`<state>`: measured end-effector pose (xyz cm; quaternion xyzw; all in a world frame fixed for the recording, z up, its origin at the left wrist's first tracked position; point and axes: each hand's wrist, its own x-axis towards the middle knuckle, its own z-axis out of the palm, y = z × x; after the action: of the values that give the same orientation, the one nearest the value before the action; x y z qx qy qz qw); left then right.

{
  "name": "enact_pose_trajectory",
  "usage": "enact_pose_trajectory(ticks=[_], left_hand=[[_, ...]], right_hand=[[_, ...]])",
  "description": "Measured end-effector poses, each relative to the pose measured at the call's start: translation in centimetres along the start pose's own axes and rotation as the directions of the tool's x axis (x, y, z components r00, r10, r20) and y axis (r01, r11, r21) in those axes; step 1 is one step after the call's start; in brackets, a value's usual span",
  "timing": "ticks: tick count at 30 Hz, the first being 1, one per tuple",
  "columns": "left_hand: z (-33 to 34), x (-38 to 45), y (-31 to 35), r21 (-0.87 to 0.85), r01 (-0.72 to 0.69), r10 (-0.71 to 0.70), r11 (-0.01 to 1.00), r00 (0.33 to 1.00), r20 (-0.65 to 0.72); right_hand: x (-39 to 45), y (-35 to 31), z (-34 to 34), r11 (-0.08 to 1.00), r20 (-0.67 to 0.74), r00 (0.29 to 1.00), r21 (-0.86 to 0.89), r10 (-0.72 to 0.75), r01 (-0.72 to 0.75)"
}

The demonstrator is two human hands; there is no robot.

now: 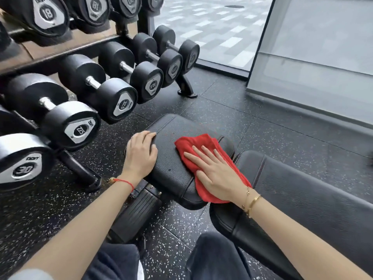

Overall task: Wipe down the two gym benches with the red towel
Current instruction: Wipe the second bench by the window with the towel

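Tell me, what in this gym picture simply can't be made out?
Head view only:
- Seat pad surface beneath the red towel and right hand: covered, so clean or dirty is unknown.
- Long back pad: cut off by the right edge.
- A second bench: none clearly in view.
- Left hand fingertips: curled over the pad's edge, hidden.
- Upper dumbbells: cropped by the top edge.
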<state>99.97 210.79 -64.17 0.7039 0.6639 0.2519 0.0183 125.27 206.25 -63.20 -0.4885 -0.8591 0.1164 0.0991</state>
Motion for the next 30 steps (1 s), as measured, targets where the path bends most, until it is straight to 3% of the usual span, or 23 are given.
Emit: enact_pose_trajectory(ticks=[4, 6, 9, 13, 15, 21, 23, 28, 30], left_hand=[[0.5, 0.0, -0.5, -0.03, -0.007, 0.006, 1.0, 1.0, -0.029], [0.6, 0.0, -0.5, -0.031, -0.015, 0.014, 0.999, 0.999, -0.033], [0.6, 0.1, -0.6, -0.038, -0.012, 0.011, 0.999, 0.999, -0.03], [0.6, 0.1, -0.8, -0.013, -0.03, 0.03, 0.999, 1.0, -0.01], [0.6, 0.2, -0.9, -0.006, -0.044, 0.044, 0.999, 0.999, -0.01], [0.5, 0.1, -0.9, -0.012, -0.056, 0.056, 0.998, 0.998, -0.005], [0.4, 0.1, -0.9, -0.014, -0.052, 0.052, 0.999, 0.999, 0.004], [0.4, 0.5, -1.3, -0.019, -0.067, 0.068, 0.998, 0.997, 0.037], [0.0, 0.9, -2.0, -0.037, -0.102, 0.104, 0.994, 0.993, 0.056]], right_hand=[[6.3, 1.3, -0.6, 0.977, -0.049, 0.978, -0.042, 0.205, -0.207], [9.6, 0.4, -0.5, 0.969, -0.03, 0.97, -0.05, 0.241, -0.243], [11.0, -2.2, 0.2, 0.98, -0.008, 0.981, -0.052, 0.192, -0.192], [6.8, -5.0, 1.7, 0.998, -0.032, 0.999, -0.069, 0.007, -0.01], [5.5, -4.7, 1.7, 0.999, -0.024, 1.0, -0.037, -0.01, 0.009], [11.9, -0.9, -0.6, 0.961, 0.03, 0.961, -0.022, 0.275, -0.275], [12.8, -1.5, -0.6, 0.951, 0.03, 0.951, -0.025, 0.309, -0.308], [6.3, -4.8, 1.3, 0.999, -0.019, 0.999, -0.038, 0.036, -0.036], [4.8, -4.7, 1.4, 0.999, 0.003, 1.0, -0.031, -0.005, 0.005]])
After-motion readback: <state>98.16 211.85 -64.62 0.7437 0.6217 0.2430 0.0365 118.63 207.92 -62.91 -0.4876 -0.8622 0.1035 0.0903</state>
